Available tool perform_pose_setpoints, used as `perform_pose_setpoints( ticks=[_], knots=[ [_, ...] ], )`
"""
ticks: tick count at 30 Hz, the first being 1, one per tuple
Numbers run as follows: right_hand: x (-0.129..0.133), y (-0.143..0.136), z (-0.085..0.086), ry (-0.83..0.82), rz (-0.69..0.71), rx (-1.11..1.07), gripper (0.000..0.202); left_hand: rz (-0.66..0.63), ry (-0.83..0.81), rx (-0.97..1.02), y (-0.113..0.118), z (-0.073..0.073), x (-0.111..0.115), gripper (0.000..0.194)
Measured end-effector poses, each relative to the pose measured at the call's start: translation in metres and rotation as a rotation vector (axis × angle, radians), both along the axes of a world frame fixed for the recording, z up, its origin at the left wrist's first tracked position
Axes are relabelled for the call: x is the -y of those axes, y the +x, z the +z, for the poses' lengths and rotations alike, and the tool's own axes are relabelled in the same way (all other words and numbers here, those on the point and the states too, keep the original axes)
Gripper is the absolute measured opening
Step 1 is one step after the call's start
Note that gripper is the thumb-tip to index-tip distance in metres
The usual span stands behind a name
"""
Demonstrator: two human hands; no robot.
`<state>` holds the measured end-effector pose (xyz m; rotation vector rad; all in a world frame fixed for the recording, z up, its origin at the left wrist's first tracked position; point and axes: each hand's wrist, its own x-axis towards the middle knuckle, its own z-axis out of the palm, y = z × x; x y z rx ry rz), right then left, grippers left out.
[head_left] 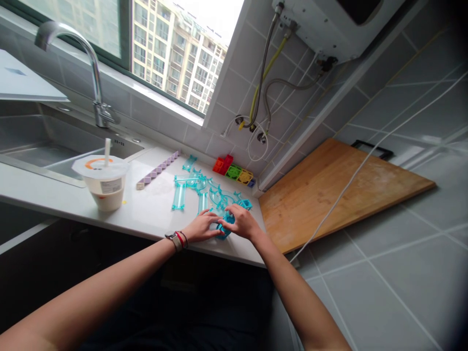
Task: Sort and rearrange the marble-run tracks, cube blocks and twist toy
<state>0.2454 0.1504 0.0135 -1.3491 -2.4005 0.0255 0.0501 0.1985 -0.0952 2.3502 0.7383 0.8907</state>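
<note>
At the counter's front edge, my right hand [242, 220] curls its fingers and thumb round the top of a teal see-through plastic block [225, 231]. My left hand [202, 227] closes on the same block from the left, its fingertips close to the right thumb. Both hands cover much of the block, so its full shape is hidden. Just beyond them lie several teal pieces: straight troughs, such as the short track piece [179, 196], and curved or ring-shaped ones like the curved piece [215, 196].
Red, green and yellow plastic blocks [234, 170] line the wall. A purple-and-white folding strip [158, 170] lies left of the pieces. Farther left stand a lidded cup with a straw [106, 187], a sink [22, 131] and a faucet [95, 73]. A wooden board [329, 195] leans at the right; a white cable [351, 183] crosses it.
</note>
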Motion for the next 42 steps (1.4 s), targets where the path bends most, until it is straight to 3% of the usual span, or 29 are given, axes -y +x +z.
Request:
perform_pose_setpoints(
  ticks=[5,11,14,16,20,23,25,31,36,42],
  knots=[
    [0.0,0.0,0.007,0.006,-0.02,-0.106,0.031,-0.03,-0.005,-0.01,-0.002,0.005,0.0,0.044],
    [-0.007,0.011,0.062,0.126,-0.145,-0.391,0.042,-0.064,-0.012,-0.016,-0.002,0.006,-0.001,0.054],
    [-0.007,0.034,0.067,0.105,-0.284,-0.528,0.049,-0.052,-0.01,-0.001,-0.002,0.003,-0.002,0.056],
    [-0.004,0.056,0.049,0.095,-0.412,-0.537,0.055,-0.053,-0.004,0.0,-0.002,0.002,-0.002,0.057],
    [0.005,0.103,-0.015,-0.049,-0.707,-0.391,0.061,-0.06,0.01,-0.004,-0.003,0.003,-0.001,0.057],
    [0.006,0.126,-0.055,-0.124,-0.78,-0.374,0.056,-0.049,0.0,-0.001,-0.003,0.005,0.0,0.057],
    [0.003,0.134,-0.071,-0.141,-0.801,-0.386,0.052,-0.039,-0.01,-0.007,-0.003,0.006,0.0,0.059],
    [-0.008,0.141,-0.094,-0.056,-0.82,-0.421,0.057,-0.029,-0.015,-0.004,-0.003,0.006,0.0,0.058],
    [-0.002,0.134,-0.112,0.092,-0.788,-0.497,0.067,-0.037,-0.012,0.006,-0.004,0.008,0.001,0.053],
    [0.015,0.125,-0.111,0.265,-0.78,-0.617,0.064,-0.059,0.03,-0.041,-0.005,0.013,0.003,0.044]
  ],
)
